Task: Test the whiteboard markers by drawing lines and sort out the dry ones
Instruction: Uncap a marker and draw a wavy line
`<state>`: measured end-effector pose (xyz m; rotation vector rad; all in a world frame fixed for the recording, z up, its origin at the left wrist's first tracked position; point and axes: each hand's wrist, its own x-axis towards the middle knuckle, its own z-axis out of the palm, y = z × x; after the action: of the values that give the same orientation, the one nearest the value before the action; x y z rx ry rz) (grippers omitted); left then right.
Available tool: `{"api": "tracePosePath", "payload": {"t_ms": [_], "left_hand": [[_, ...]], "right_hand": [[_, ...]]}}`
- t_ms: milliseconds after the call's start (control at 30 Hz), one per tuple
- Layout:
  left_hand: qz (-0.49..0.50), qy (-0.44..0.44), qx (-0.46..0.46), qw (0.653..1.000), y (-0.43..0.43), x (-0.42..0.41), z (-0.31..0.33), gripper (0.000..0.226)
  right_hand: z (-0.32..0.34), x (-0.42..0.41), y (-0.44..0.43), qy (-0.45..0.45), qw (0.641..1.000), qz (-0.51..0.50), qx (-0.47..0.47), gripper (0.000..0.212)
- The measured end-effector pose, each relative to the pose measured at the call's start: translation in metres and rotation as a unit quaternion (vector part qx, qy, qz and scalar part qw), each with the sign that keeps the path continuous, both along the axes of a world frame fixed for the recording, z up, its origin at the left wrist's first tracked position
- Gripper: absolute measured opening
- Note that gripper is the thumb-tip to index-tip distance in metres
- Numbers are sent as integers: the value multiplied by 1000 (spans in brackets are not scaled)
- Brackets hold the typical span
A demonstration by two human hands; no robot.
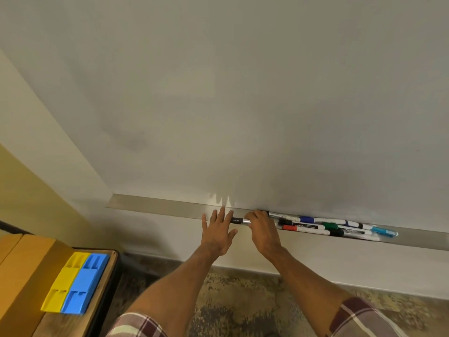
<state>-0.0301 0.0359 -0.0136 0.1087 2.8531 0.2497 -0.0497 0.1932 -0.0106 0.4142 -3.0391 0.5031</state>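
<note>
Left of the left hand [218, 233], the metal marker ledge [158, 206] runs open to its end. Just right of the right hand [263, 231], a heap of markers [325, 227] crowds the ledge, some lying across others. A black-capped marker [239, 220], held in the right hand's curled fingers, bridges the gap between the hands. Beyond the fingertips the whiteboard [218, 93] blocks any reach.

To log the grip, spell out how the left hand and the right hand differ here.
The left hand has straight, spread fingers; the right hand has curled ones. The right hand grips a marker by its barrel; the left hand lies flat at its black end, gripping nothing. The right hand sits beside the pile of markers; the left hand is farther off. Both reach the ledge.
</note>
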Motion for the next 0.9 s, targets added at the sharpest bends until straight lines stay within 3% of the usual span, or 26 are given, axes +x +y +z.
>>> {"api": "tracePosePath", "payload": {"t_ms": [267, 367, 500, 633, 900], "left_hand": [[-36, 60, 66, 995, 7, -10, 28, 30], [-68, 73, 83, 992, 11, -9, 36, 31], [-131, 98, 62, 985, 24, -8, 48, 37], [-153, 130, 37, 979, 37, -10, 52, 33], [-232, 189, -55, 953, 64, -9, 91, 30]], "right_hand": [[23, 8, 13, 54, 998, 39, -20, 30], [31, 12, 19, 51, 997, 42, -47, 28], [46, 14, 32, 5, 994, 71, -83, 28], [62, 13, 50, -53, 995, 73, -37, 31], [84, 12, 84, -26, 994, 96, 41, 36]]}}
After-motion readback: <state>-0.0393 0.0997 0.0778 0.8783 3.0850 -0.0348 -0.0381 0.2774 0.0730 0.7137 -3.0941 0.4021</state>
